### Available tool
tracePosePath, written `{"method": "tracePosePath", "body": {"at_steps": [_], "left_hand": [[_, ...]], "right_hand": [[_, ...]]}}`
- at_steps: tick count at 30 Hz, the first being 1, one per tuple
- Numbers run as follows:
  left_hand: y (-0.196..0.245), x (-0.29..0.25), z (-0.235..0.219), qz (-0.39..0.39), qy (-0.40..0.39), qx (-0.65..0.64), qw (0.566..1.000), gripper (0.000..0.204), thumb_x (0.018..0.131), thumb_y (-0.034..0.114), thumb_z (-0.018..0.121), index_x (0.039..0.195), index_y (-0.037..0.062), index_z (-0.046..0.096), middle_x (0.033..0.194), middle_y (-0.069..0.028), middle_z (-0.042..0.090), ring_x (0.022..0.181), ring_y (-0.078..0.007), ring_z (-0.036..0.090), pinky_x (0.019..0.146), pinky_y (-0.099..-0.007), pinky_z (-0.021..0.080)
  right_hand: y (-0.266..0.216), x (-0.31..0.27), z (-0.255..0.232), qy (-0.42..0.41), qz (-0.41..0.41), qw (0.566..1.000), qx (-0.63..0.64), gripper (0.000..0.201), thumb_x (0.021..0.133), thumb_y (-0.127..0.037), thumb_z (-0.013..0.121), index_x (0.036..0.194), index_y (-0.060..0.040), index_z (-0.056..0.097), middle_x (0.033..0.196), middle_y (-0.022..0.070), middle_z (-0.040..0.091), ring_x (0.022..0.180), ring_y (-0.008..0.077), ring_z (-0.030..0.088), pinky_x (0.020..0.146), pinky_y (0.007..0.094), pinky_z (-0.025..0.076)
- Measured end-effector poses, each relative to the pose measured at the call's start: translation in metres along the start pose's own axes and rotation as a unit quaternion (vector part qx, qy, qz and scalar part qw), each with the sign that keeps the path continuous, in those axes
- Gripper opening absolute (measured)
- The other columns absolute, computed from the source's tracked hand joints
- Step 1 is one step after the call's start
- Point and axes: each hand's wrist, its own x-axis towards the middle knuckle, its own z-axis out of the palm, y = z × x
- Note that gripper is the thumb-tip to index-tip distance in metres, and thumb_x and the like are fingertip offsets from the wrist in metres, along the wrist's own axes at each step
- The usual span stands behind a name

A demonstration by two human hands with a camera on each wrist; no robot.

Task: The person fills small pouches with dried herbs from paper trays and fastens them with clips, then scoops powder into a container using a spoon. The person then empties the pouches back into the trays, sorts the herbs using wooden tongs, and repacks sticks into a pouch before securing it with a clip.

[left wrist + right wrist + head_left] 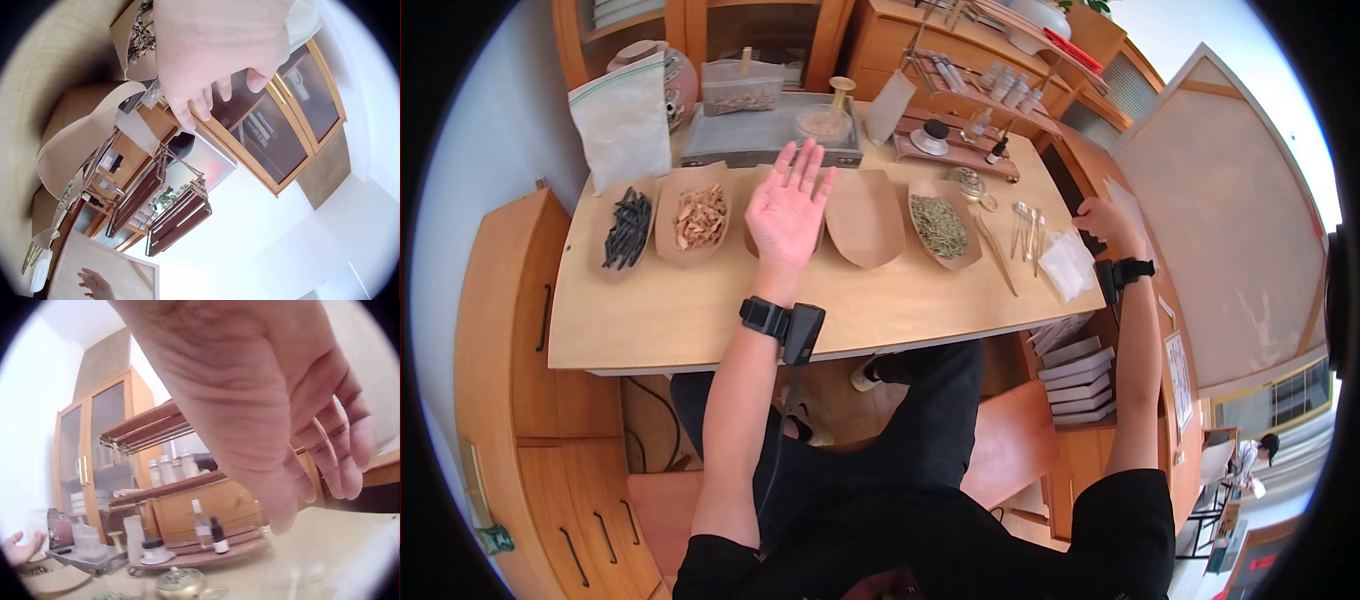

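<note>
My left hand (788,215) is held palm up with its fingers extended, and nothing lies on it. Behind it, a boat-shaped paper tray (818,240) is mostly hidden; the left wrist view shows dried flaky herbs (144,37) in a tray beside this hand. To its left stand trays of dark dried sticks (628,228) and tan wood chips (700,217). On its right sits a bare tray (865,220), then one of green dried herbs (940,226). My right hand (1108,222) hovers by the table's right edge, fingers loosely bent, holding nothing, near a white cloth-like packet (1067,266).
Small tools (1028,228), a curved wooden stick (997,255) and a brass burner (180,582) lie at the right. Farther back are a grey tray (780,130), a white zip bag (625,125) and a tiered rack (960,155) with bottles. A large framed panel (1225,220) stands right.
</note>
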Motion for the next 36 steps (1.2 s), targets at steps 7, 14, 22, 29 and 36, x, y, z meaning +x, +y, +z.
{"method": "tracePosePath", "body": {"at_steps": [7,14,22,29,36], "left_hand": [[0.001,0.000,-0.002,-0.012,-0.022,-0.010,1.000,0.050,0.096,0.020,0.045,0.140,-0.0009,0.038,0.151,-0.0214,0.033,0.144,-0.0306,0.028,0.120,-0.0500,0.020],[0.000,0.000,-0.001,-0.016,-0.009,0.010,1.000,0.053,0.093,0.022,0.045,0.141,0.0000,0.037,0.151,-0.0206,0.035,0.143,-0.0301,0.030,0.118,-0.0506,0.023],[-0.001,-0.002,0.000,-0.038,-0.025,0.007,0.999,0.051,0.095,0.022,0.045,0.141,0.0001,0.038,0.151,-0.0197,0.035,0.143,-0.0302,0.030,0.118,-0.0498,0.024],[-0.005,-0.004,0.010,-0.120,-0.073,0.016,0.990,0.053,0.097,0.024,0.045,0.143,-0.0010,0.036,0.150,-0.0229,0.036,0.141,-0.0329,0.035,0.115,-0.0512,0.031],[-0.008,-0.009,0.019,-0.236,-0.118,0.070,0.962,0.053,0.099,0.031,0.047,0.141,-0.0005,0.039,0.145,-0.0245,0.042,0.134,-0.0345,0.044,0.110,-0.0518,0.038]], "right_hand": [[0.041,-0.041,0.084,-0.026,-0.023,0.999,-0.026,0.085,0.069,-0.036,0.083,0.137,-0.0023,0.045,0.123,0.0283,0.059,0.116,0.0375,0.058,0.099,0.0418,0.046],[0.032,-0.054,0.118,0.021,-0.003,0.999,-0.038,0.080,0.073,-0.039,0.077,0.136,-0.0015,0.043,0.121,0.0271,0.060,0.115,0.0384,0.058,0.097,0.0431,0.046],[0.052,-0.046,0.112,0.125,-0.015,0.992,-0.007,0.033,0.086,-0.030,0.064,0.110,-0.0078,0.064,0.101,0.0216,0.069,0.098,0.0403,0.065,0.084,0.0478,0.052],[0.048,-0.048,0.058,0.325,0.035,0.944,-0.052,0.023,0.094,-0.024,0.053,0.099,-0.0058,0.067,0.092,0.0204,0.068,0.091,0.0407,0.065,0.076,0.0486,0.052],[-0.031,-0.083,-0.026,0.390,-0.074,0.917,0.024,0.021,0.096,-0.017,0.055,0.105,-0.0017,0.067,0.094,0.0205,0.067,0.086,0.0379,0.065,0.077,0.0400,0.051]]}}
